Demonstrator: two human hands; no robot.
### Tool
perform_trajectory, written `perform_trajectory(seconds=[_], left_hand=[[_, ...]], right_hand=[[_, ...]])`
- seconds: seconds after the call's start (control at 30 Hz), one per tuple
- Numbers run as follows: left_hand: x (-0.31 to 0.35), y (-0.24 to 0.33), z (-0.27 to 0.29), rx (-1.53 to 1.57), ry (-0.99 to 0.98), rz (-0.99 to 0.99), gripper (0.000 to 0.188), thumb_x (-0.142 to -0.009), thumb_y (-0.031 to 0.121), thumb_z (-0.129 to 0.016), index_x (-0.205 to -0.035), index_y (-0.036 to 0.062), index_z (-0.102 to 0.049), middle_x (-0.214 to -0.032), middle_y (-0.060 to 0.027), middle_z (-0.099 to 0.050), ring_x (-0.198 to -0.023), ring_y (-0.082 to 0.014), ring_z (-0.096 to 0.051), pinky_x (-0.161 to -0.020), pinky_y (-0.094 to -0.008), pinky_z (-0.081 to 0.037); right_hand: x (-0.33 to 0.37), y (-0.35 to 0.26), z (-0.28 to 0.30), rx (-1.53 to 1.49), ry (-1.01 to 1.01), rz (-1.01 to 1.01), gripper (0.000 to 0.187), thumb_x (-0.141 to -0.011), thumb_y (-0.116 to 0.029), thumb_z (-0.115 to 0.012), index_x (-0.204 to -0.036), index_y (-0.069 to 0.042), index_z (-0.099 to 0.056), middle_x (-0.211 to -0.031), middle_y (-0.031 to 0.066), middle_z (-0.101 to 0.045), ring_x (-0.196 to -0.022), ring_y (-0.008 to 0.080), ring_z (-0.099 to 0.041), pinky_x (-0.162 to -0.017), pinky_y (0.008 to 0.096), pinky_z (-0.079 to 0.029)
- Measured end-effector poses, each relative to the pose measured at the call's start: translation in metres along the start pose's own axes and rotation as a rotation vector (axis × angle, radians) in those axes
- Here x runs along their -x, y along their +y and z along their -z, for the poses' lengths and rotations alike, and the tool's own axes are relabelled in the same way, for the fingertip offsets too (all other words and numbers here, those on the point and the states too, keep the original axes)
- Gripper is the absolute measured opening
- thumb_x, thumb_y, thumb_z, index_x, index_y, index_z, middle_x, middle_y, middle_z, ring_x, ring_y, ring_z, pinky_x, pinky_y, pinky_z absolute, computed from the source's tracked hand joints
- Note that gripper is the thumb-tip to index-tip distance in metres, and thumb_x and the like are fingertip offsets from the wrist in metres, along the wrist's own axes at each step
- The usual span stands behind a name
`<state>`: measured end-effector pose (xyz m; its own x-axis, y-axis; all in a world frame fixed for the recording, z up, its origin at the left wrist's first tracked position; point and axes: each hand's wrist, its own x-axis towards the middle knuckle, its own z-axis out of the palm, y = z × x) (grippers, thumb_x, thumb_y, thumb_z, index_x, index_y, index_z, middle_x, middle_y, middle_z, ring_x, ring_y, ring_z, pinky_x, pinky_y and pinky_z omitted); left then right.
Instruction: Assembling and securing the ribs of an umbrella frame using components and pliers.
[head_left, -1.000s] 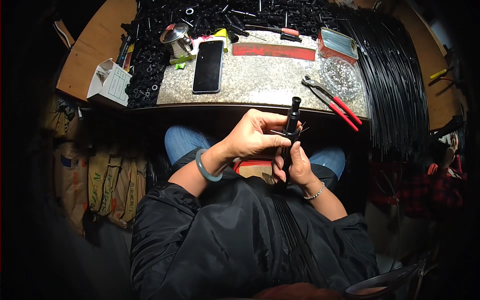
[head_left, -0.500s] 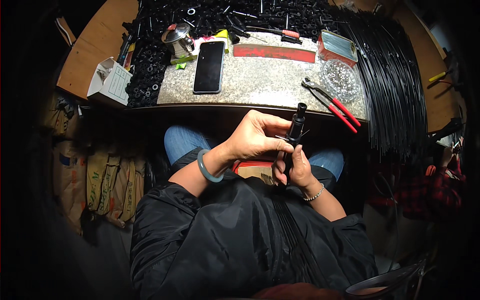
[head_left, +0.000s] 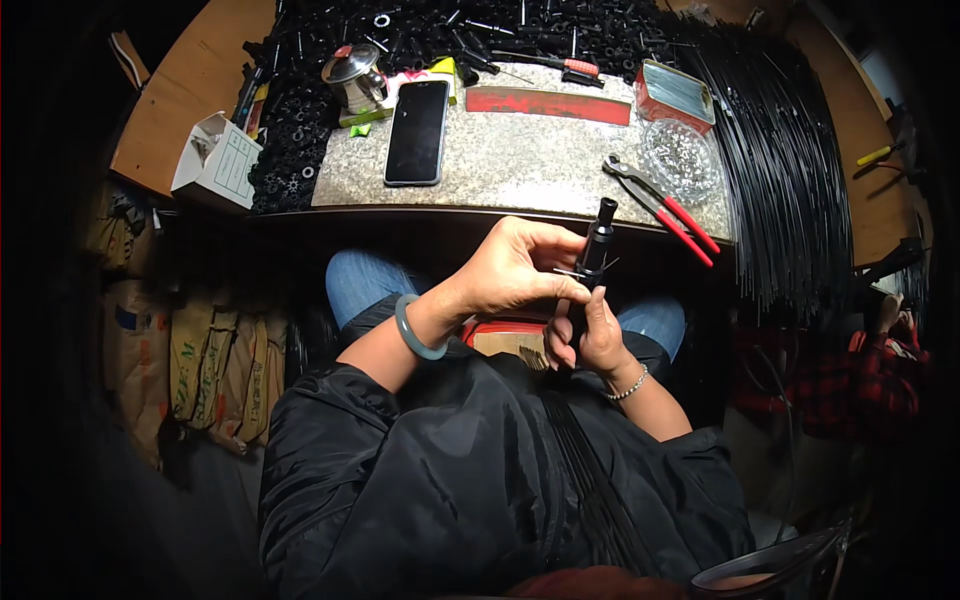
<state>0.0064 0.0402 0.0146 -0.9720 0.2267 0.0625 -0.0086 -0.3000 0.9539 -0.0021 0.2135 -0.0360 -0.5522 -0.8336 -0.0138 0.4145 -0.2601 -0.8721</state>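
Observation:
Over my lap, just in front of the table edge, a black cylindrical part (head_left: 598, 243) with a narrower neck and capped top stands almost upright. My right hand (head_left: 597, 340) is closed around its lower end, its thumb pointing up along the side. From the left, my left hand (head_left: 515, 268) closes on the part's middle with thumb and fingers. A thin metal pin (head_left: 613, 265) sticks out crosswise from the part beside my left fingertips. The part's bottom end is hidden inside my right hand.
On the table lie red-handled pincers (head_left: 660, 208), a clear dish of small metal bits (head_left: 712, 160), a phone (head_left: 417, 135), a red strip (head_left: 548, 105) and a steel cup (head_left: 357, 82). Heaped black parts (head_left: 420, 30) and long black rods (head_left: 785, 150) surround them. Another person's plaid sleeve (head_left: 880, 375) shows at right.
The black part has risen slightly and moved a touch to the right. Both hands keep their hold on it.

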Motion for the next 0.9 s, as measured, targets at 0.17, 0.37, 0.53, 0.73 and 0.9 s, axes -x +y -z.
perform_trajectory(seconds=[0.17, 0.37, 0.53, 0.73, 0.9], left_hand=[[-0.001, -0.002, 0.004, -0.05, -0.014, 0.006, 0.043, -0.068, -0.003, -0.076, -0.109, -0.0038, -0.061, -0.096, -0.0091, -0.066, -0.089, -0.0139, -0.062, -0.082, -0.0276, -0.05], [-0.003, 0.001, 0.003, -0.084, -0.048, -0.021, 0.038, -0.069, -0.001, -0.075, -0.105, -0.0037, -0.063, -0.092, -0.0079, -0.067, -0.085, -0.0124, -0.062, -0.08, -0.0266, -0.05], [0.001, -0.001, 0.003, -0.092, -0.012, -0.028, 0.036, -0.069, -0.004, -0.073, -0.104, -0.0046, -0.064, -0.093, -0.0098, -0.067, -0.083, -0.0129, -0.063, -0.076, -0.0257, -0.051], [0.003, -0.003, 0.004, -0.135, -0.008, -0.021, 0.043, -0.068, -0.003, -0.076, -0.108, -0.0046, -0.061, -0.096, -0.0091, -0.066, -0.087, -0.0132, -0.062, -0.08, -0.0264, -0.05], [0.003, -0.005, 0.003, -0.116, -0.02, -0.026, 0.041, -0.069, -0.004, -0.074, -0.107, -0.0047, -0.062, -0.095, -0.0095, -0.066, -0.085, -0.0128, -0.063, -0.079, -0.0264, -0.051]], right_hand=[[0.0, -0.003, -0.002, 0.031, 0.003, -0.005, 0.064, -0.092, -0.059, -0.017, -0.072, -0.003, -0.039, -0.043, 0.0072, -0.037, -0.032, 0.0171, -0.038, -0.035, 0.0288, -0.039], [-0.001, 0.001, 0.002, 0.018, -0.03, 0.014, 0.063, -0.092, -0.059, -0.018, -0.075, -0.002, -0.039, -0.045, 0.0072, -0.037, -0.033, 0.0169, -0.04, -0.036, 0.0287, -0.041], [-0.001, -0.001, 0.0, 0.018, 0.01, -0.012, 0.064, -0.092, -0.06, -0.018, -0.074, -0.002, -0.04, -0.044, 0.0074, -0.038, -0.033, 0.0168, -0.04, -0.036, 0.0286, -0.041], [0.001, 0.002, 0.001, 0.017, -0.027, 0.004, 0.065, -0.092, -0.06, -0.018, -0.074, -0.002, -0.041, -0.045, 0.0072, -0.039, -0.033, 0.0163, -0.041, -0.036, 0.0277, -0.041], [0.001, 0.0, -0.004, 0.086, 0.052, -0.016, 0.065, -0.092, -0.06, -0.017, -0.076, -0.002, -0.041, -0.045, 0.0074, -0.039, -0.033, 0.0162, -0.04, -0.035, 0.0278, -0.041]])
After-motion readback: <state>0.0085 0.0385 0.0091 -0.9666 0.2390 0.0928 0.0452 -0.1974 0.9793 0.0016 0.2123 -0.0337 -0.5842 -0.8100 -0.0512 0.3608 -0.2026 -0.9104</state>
